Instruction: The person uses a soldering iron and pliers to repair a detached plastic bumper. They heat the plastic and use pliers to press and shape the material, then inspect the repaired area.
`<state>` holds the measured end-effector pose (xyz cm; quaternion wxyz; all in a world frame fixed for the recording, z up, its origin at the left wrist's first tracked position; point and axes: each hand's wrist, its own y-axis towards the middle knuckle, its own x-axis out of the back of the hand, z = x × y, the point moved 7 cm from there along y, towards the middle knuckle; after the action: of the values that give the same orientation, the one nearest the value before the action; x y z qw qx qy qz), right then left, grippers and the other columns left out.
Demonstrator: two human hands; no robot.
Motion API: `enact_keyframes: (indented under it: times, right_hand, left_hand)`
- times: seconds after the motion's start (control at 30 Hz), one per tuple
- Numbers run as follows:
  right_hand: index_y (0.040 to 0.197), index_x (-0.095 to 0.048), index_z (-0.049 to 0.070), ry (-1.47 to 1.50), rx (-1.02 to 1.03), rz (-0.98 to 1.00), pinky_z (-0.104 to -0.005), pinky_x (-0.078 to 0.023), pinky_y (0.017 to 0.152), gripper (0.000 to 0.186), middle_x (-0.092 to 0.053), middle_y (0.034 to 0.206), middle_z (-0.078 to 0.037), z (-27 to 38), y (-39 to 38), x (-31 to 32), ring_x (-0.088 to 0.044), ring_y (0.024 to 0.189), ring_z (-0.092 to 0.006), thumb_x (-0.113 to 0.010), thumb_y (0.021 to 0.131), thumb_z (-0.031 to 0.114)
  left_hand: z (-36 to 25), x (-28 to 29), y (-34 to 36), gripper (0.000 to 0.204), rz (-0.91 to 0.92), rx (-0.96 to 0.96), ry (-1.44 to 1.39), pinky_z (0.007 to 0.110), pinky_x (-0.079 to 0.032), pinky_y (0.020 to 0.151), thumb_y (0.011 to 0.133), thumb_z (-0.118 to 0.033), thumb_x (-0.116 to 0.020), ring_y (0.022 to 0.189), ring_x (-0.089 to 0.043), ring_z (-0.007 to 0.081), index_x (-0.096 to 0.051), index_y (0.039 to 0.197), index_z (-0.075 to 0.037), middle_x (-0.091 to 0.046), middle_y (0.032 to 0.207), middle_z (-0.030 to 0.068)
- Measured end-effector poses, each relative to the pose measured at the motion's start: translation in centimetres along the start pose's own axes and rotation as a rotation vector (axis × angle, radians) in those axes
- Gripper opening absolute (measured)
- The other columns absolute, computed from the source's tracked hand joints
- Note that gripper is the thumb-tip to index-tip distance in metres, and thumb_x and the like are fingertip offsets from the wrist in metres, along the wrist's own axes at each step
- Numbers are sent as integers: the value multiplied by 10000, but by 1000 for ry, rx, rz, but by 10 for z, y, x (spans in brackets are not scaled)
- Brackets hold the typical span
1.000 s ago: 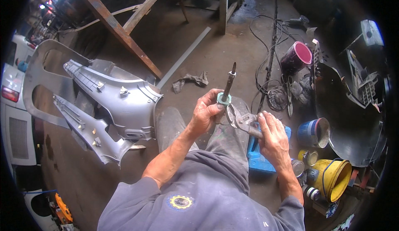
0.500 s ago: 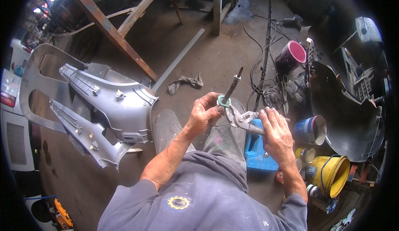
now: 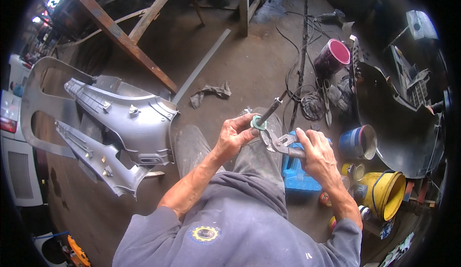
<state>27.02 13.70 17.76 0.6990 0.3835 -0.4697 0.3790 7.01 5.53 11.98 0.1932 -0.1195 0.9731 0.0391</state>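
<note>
My left hand (image 3: 232, 137) pinches a pale green ring-shaped piece (image 3: 258, 122) between thumb and fingers, in front of my knees. A dark slender rod (image 3: 271, 111) with a metal collar near its tip sticks up out of the ring, tilted away to the right. My right hand (image 3: 317, 157) is closed round the handles of worn metal adjustable-joint pliers (image 3: 279, 146). Their jaws meet the lower right side of the ring. How firmly they bite on it, I cannot tell. Both hands work over my lap.
Silver-grey plastic trim panels (image 3: 120, 118) lie to the left. A blue plastic case (image 3: 295, 173) sits beside my right leg. On the right stand a yellow bucket (image 3: 372, 190), a blue-banded tin (image 3: 353, 143) and a pink-topped can (image 3: 331, 55). Black cable (image 3: 291, 77) loops across the floor.
The rod has tipped further to the right. My right fingers, stretched out over the pliers before, have curled round the handles. My left hand keeps its pinch on the ring.
</note>
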Motion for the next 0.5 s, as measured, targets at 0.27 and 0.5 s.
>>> enact_keyframes:
  times: [0.27, 0.5]
  right_hand:
    - [1204, -518, 3, 114, -113, 33, -453, -456, 865, 693, -547, 1039, -173, -3, 3, -7, -551, 969, -362, -792, 572, 76]
    - [1138, -538, 25, 211, -201, 47, -442, -479, 876, 620, -587, 1048, -177, -18, -2, -25, -585, 1010, -368, -823, 595, 114]
  left_hand:
    - [8, 0, -1, 420, 12, 24, 87, 278, -464, 914, 965, -155, -614, 1016, -565, 121, -526, 1338, 16, -641, 1095, 44]
    - [13, 5, -1, 476, 19, 62, 78, 235, -451, 735, 935, -214, -568, 841, -548, 85, -510, 1349, 15, -629, 1030, 27]
